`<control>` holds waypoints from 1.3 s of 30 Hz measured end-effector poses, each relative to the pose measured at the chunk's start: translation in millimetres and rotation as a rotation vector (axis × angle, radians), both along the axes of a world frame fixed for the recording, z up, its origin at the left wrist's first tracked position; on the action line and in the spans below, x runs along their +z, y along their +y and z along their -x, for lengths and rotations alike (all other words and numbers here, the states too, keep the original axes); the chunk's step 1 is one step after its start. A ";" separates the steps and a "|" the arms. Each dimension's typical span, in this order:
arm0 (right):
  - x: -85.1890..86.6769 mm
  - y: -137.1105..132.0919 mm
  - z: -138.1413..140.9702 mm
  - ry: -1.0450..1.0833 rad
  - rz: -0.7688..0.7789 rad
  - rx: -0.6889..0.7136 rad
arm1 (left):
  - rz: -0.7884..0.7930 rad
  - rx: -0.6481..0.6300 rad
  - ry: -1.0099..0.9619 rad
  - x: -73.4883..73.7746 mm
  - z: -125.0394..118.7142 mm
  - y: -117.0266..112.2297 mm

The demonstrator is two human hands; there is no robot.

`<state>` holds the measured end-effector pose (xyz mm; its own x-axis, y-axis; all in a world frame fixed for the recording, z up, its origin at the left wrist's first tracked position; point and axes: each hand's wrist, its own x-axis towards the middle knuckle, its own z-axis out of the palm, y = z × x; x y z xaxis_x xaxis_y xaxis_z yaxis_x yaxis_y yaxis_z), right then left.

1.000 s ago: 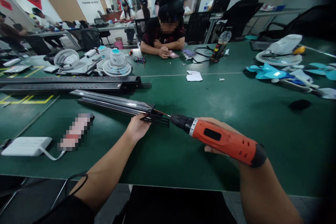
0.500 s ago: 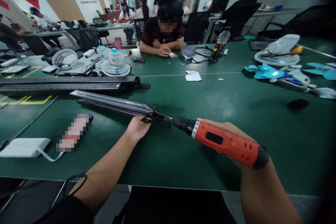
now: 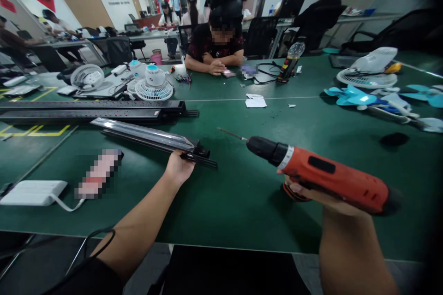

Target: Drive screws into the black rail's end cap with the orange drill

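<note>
Left hand [image 3: 179, 169] grips a long black metal rail [image 3: 152, 135], end jutting beyond fingers [image 3: 188, 166]; right hand [image 3: 325, 197] clasps a red-and-black drill [image 3: 334, 174]

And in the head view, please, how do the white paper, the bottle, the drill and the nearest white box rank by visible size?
Largest to smallest, as they look:
drill
white box
bottle
white paper

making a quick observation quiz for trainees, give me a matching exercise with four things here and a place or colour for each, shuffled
1. Drill
2. Long bar
3. Flat box
4. Fan blades

A. Light blue
B. In the left hand
C. White
D. In the right hand

Pairs: 1-D, 2-B, 3-C, 4-A
</note>
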<state>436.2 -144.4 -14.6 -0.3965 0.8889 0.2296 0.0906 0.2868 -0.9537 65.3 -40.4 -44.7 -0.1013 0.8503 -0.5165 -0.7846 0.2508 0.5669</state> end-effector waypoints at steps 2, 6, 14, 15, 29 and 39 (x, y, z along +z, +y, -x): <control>0.5 -0.1 9.7 0.139 0.029 -0.075 | -0.030 -0.001 -0.007 0.1 -2.1 -1.4; 0.0 1.5 27.8 0.373 0.012 -0.030 | -0.051 0.021 -0.014 0.3 -7.3 -3.8; 0.5 0.6 33.9 0.389 0.290 0.044 | -0.065 0.054 -0.020 3.9 -20.0 -9.0; 0.7 0.6 35.0 0.389 0.310 0.037 | -0.063 0.055 -0.022 3.9 -20.8 -9.1; -1.1 0.3 39.1 0.387 0.418 0.038 | -0.058 -0.002 0.006 5.8 -21.5 -8.6; -3.9 1.5 42.3 0.401 0.401 0.020 | -0.065 0.011 0.006 -3.7 -18.5 -4.9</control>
<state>393.9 -142.9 -18.5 -0.3652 0.9308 0.0115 -0.3024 -0.1070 -0.9471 83.8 -45.3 -48.4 -0.1140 0.8810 -0.4592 -0.7838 0.2042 0.5864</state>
